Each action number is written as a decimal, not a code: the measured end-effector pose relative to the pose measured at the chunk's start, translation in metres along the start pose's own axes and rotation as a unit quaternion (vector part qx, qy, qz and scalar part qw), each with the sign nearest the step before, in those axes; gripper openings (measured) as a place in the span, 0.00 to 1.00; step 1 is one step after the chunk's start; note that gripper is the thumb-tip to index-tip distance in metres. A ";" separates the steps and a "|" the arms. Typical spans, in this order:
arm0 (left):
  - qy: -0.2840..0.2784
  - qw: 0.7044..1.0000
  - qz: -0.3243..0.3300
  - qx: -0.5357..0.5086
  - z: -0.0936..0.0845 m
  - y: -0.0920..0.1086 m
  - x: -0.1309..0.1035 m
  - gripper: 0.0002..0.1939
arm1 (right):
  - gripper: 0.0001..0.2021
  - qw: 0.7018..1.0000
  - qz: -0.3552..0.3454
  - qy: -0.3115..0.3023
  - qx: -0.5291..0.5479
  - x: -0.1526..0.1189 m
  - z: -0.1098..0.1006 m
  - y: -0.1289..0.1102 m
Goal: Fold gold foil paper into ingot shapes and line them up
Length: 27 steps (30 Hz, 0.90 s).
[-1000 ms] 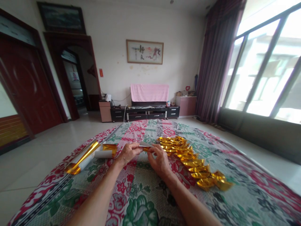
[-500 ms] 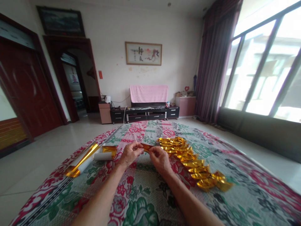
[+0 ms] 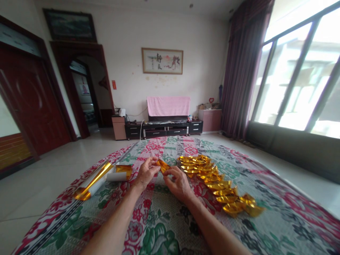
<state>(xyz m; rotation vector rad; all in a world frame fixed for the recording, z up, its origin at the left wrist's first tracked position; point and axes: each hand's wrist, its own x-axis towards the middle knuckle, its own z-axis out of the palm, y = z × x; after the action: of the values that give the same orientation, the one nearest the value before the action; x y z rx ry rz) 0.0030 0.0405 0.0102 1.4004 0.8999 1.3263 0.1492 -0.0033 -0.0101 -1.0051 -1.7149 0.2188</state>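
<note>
A small folded piece of gold foil paper [image 3: 164,165] is held between my two hands above the patterned cloth. My left hand [image 3: 146,171] pinches its left end between thumb and fingers. At the other end my right hand [image 3: 177,180] grips it, its fingers curled and covering part of the paper. Just right of my right hand lie several folded gold foil ingots [image 3: 212,175] in a curving row. To the left rest curled sheets of gold foil paper [image 3: 97,179] with white backs, and a smaller rolled sheet [image 3: 118,175] beside them.
The floral cloth [image 3: 159,216] covers the wide rounded surface before me. Beyond it stands a low black cabinet [image 3: 159,131] with a pink cloth [image 3: 168,106] draped above. Windows and a purple curtain [image 3: 239,71] are on the right, a dark red door [image 3: 32,95] on the left.
The foil paper has turned in my hands from a flat dark strip to a tilted, brighter gold shape. My right hand has shifted slightly left, with its fingers repositioned.
</note>
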 end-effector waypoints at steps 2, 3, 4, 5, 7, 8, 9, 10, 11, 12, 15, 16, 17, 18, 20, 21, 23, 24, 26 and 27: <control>0.006 1.000 -0.002 -0.007 0.000 -0.002 0.001 0.22 | 0.06 1.000 -0.013 -0.009 -0.002 0.000 -0.001 -0.002; 0.009 1.000 -0.001 -0.010 -0.001 -0.003 0.002 0.22 | 0.06 1.000 -0.017 -0.012 -0.002 0.000 -0.002 -0.003; 0.011 1.000 0.000 -0.012 -0.001 -0.003 0.002 0.23 | 0.06 1.000 -0.018 -0.013 -0.003 0.000 -0.003 -0.005; 0.013 1.000 0.002 -0.012 -0.002 -0.004 0.003 0.23 | 0.06 1.000 -0.019 -0.013 -0.004 0.000 -0.003 -0.006; 0.018 1.000 0.007 -0.009 -0.002 -0.005 0.003 0.23 | 0.06 1.000 -0.025 -0.007 -0.006 0.000 -0.005 -0.008; 0.020 1.000 0.010 -0.005 -0.003 -0.005 0.004 0.23 | 0.06 1.000 -0.030 -0.003 -0.005 0.000 -0.005 -0.009; 0.020 1.000 0.013 0.003 -0.003 -0.006 0.004 0.24 | 0.05 0.999 -0.033 0.001 -0.004 0.000 -0.005 -0.009; 0.017 1.000 0.016 0.017 -0.003 -0.006 0.004 0.23 | 0.04 0.999 -0.036 0.005 -0.001 -0.001 -0.004 -0.008; 0.011 0.999 0.020 0.036 -0.004 -0.007 0.004 0.23 | 0.04 0.999 -0.034 0.011 0.003 -0.001 -0.003 -0.008; 0.004 0.998 0.027 0.059 -0.004 -0.007 0.004 0.23 | 0.06 0.999 -0.025 0.019 0.007 -0.001 -0.002 -0.006; -0.023 0.989 0.060 0.136 -0.004 -0.010 0.005 0.23 | 0.14 0.998 0.036 0.044 0.019 -0.002 0.003 -0.001; -0.031 0.985 0.072 0.156 -0.004 -0.011 0.005 0.23 | 0.18 0.997 0.059 0.047 0.024 -0.002 0.005 0.001; -0.037 0.981 0.082 0.173 -0.003 -0.011 0.005 0.23 | 0.21 0.995 0.076 0.047 0.032 -0.002 0.007 0.004; -0.043 0.977 0.090 0.187 -0.003 -0.012 0.005 0.24 | 0.26 0.994 0.089 0.046 0.041 -0.002 0.008 0.006; -0.054 0.972 0.101 0.205 -0.001 -0.012 0.004 0.24 | 0.31 0.991 0.109 0.042 0.064 -0.002 0.010 0.010; -0.061 0.970 0.105 0.210 0.000 -0.011 0.004 0.24 | 0.32 0.989 0.117 0.037 0.078 -0.002 0.010 0.011; -0.079 0.967 0.113 0.212 0.002 -0.010 0.003 0.25 | 0.31 0.985 0.126 0.029 0.111 0.000 0.010 0.012; -0.087 0.967 0.117 0.211 0.003 -0.009 0.003 0.26 | 0.28 0.983 0.127 0.025 0.129 0.001 0.009 0.012; -0.093 0.968 0.120 0.202 0.005 -0.007 0.002 0.26 | 0.24 0.978 0.130 0.022 0.159 0.004 0.007 0.010; -0.093 0.969 0.118 0.194 0.005 -0.007 0.002 0.25 | 0.21 0.977 0.132 0.023 0.166 0.005 0.006 0.009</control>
<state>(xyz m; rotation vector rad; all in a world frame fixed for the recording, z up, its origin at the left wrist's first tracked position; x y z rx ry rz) 0.0093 0.0437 0.0049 1.9536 0.9189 1.2044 0.1483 0.0077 -0.0137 -0.9744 -1.4376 0.6293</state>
